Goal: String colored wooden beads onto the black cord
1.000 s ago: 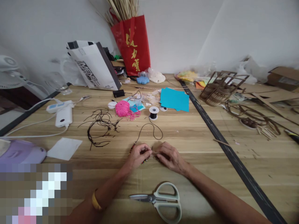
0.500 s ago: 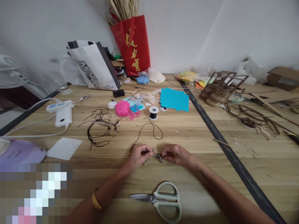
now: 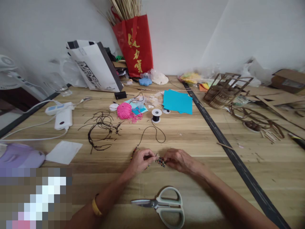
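Observation:
My left hand (image 3: 142, 160) pinches the end of a black cord (image 3: 146, 128), whose tip pokes up past the fingertips. Coloured beads (image 3: 133, 153) are strung along this cord and run partly hidden beneath that hand. The cord loops back to a white spool of black cord (image 3: 156, 115). A small heap of dark beads with coloured spots (image 3: 160, 162) lies on the table between the two hands. At the heap's right edge is my right hand (image 3: 177, 159), fingers bent and tips together; whether a bead is between them is hidden.
White-handled scissors (image 3: 164, 203) lie in front of the hands. Cut black cords (image 3: 101, 127) are scattered to the left, near a pink yarn ball (image 3: 124, 110). Blue sheets (image 3: 177, 101) lie behind the spool. Small wooden baskets (image 3: 220, 93) stand at right, a red bag (image 3: 137, 46) at the back.
My right hand has shifted very slightly at the bead heap, its fingers curling lower toward the beads. My left hand keeps its pinch on the cord.

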Action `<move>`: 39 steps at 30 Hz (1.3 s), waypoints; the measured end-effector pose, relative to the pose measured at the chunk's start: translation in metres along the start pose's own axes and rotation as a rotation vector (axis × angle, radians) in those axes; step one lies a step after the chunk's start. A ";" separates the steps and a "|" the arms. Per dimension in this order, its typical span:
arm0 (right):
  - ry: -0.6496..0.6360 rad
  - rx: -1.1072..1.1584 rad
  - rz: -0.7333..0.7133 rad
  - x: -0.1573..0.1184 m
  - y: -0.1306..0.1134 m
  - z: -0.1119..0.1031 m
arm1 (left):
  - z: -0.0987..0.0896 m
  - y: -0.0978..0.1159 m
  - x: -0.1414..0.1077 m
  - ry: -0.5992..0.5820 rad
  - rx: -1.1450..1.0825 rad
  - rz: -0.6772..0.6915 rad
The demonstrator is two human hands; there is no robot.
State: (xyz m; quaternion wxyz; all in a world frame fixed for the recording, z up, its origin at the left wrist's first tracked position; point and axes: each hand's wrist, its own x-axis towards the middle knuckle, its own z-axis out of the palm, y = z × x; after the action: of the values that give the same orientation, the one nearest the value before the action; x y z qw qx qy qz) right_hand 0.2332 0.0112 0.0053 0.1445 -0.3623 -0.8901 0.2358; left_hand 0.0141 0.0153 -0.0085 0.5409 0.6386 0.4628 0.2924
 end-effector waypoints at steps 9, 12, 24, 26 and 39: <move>0.003 -0.104 -0.075 0.001 -0.003 0.004 | 0.000 -0.001 0.002 0.018 0.028 0.031; 0.001 -0.101 -0.096 0.001 -0.003 0.003 | -0.001 -0.001 0.002 0.027 0.063 0.056; 0.355 0.428 0.078 0.015 -0.014 0.019 | -0.001 -0.006 0.002 -0.021 -0.057 0.043; 0.366 0.463 0.098 0.017 -0.014 0.021 | -0.002 -0.005 0.002 -0.022 -0.065 0.039; 0.540 0.476 0.060 0.026 -0.006 0.030 | -0.003 -0.007 0.002 -0.005 -0.115 0.045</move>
State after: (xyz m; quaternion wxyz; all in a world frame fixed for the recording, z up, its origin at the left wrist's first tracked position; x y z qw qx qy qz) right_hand 0.1988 0.0162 -0.0144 0.4479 -0.3938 -0.7288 0.3364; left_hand 0.0102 0.0183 -0.0152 0.5712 0.6175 0.4293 0.3290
